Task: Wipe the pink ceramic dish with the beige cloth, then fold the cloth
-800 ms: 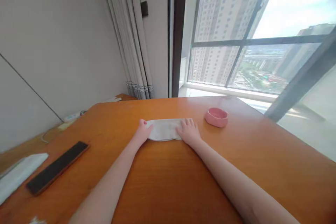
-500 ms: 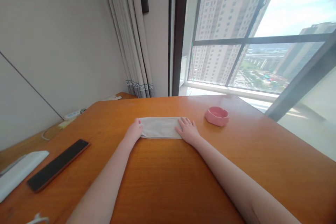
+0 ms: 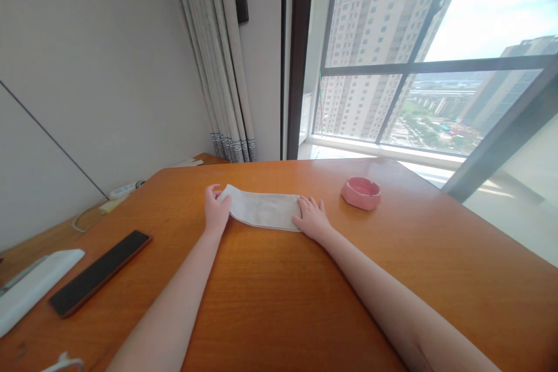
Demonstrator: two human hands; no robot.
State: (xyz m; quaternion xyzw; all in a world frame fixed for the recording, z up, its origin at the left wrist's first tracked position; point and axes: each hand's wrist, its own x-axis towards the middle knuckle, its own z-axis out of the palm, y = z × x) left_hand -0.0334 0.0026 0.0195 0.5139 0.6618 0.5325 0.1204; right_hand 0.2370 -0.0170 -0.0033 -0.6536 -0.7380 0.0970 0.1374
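A strip of white cloth (image 3: 264, 209) is lying across the middle of an orange-brown wooden table (image 3: 261, 302). The left hand (image 3: 216, 210) is pinching its left end between thumb and fingers, and that end is apparently tilting up off the wood. The right hand (image 3: 313, 218) is resting open, palm down, over the right end. A pink bowl (image 3: 361, 195) is sitting apart to its right. The step in hand is seemingly raising or straightening the left end; the next move is probably calling for a firm pinch there while the right palm is anchoring the cloth
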